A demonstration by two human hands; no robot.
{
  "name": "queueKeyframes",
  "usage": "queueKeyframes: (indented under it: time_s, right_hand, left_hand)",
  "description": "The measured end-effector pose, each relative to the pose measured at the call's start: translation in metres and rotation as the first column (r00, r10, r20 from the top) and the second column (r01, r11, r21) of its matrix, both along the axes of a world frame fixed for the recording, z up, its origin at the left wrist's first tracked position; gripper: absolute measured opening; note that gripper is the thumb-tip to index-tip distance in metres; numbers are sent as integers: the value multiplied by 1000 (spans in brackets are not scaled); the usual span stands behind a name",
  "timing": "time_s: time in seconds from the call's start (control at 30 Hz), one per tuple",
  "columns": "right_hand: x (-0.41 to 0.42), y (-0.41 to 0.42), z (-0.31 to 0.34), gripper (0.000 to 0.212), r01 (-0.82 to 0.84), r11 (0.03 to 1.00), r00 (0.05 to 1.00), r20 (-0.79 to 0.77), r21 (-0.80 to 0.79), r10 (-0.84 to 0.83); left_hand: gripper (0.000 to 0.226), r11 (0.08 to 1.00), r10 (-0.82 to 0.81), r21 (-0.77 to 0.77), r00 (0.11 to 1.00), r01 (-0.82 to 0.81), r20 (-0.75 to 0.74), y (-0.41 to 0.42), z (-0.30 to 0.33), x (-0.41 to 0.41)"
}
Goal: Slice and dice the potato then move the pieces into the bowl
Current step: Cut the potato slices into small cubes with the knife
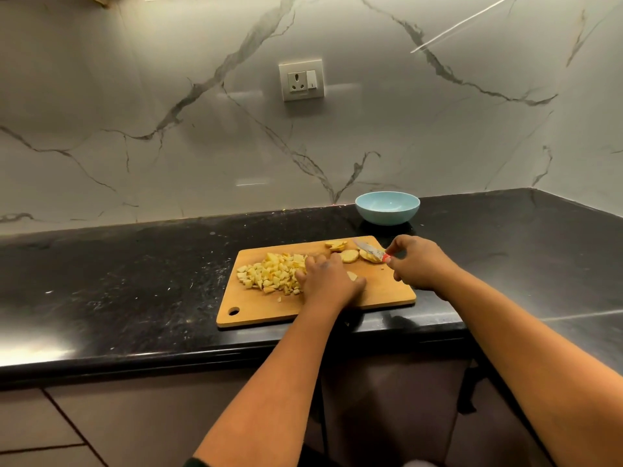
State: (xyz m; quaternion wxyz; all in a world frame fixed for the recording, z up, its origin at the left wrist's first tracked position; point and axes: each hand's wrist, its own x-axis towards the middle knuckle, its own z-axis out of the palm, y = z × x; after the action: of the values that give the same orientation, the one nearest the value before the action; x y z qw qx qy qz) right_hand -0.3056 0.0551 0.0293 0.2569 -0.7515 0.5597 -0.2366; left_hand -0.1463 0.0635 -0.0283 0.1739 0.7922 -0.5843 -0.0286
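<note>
Potato dice touched by left hand fingers spread flat, right hand fingers clamped on knife

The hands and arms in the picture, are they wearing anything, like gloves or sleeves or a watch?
No gloves. Both the left hand and the right hand are bare, and both forearms are bare as far as the picture shows. No watch, ring or bracelet can be seen. At the very bottom edge, near the left arm, there is a bit of dark cloth, perhaps a sleeve's edge.
</note>
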Motion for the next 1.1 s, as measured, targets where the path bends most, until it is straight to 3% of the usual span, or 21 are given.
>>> queueKeyframes:
  time_s: [0.13, 0.27, 0.4, 0.53, 0.63, 0.77, 0.93, 1.1]
  right_hand:
    - [9, 13, 5, 22, -66, 998, 995, -74, 25, 68]
    - [18, 25, 7, 29, -98, 995, 970, -222, -2, 96]
    - [25, 36, 11, 27, -106, 994, 948, -304, -13, 97]
    - [35, 49, 8, 31, -99, 994, 894, -443, -46, 69]
    - [42, 56, 2, 34, -92, 995, 870, -489, -42, 59]
    - [49, 70, -2, 32, -139, 979, 856, -515, -150, 43]
    - [57, 70, 12, 42, -150, 986, 784, -616, -75, 72]
    - [31, 66, 37, 33, -148, 987, 753, -654, -71, 66]
  left_hand:
    - [61, 988, 42, -151, 999, -41, 7, 16, -6, 15]
    - [32, 959, -79, -268, 996, 86, 36, 32, -8, 25]
    - [32, 955, -177, -224, 979, 195, 101, 46, -10, 29]
    - [35, 958, -175, -219, 982, 186, 68, 51, -9, 29]
    - [36, 958, -175, -215, 982, 188, 76, 52, -11, 29]
    - [37, 959, -171, -214, 983, 183, 73, 52, -10, 28]
    - [35, 965, -170, -185, 980, 187, 101, 53, -8, 28]
    - [36, 961, -165, -194, 973, 196, 162, 53, -10, 28]
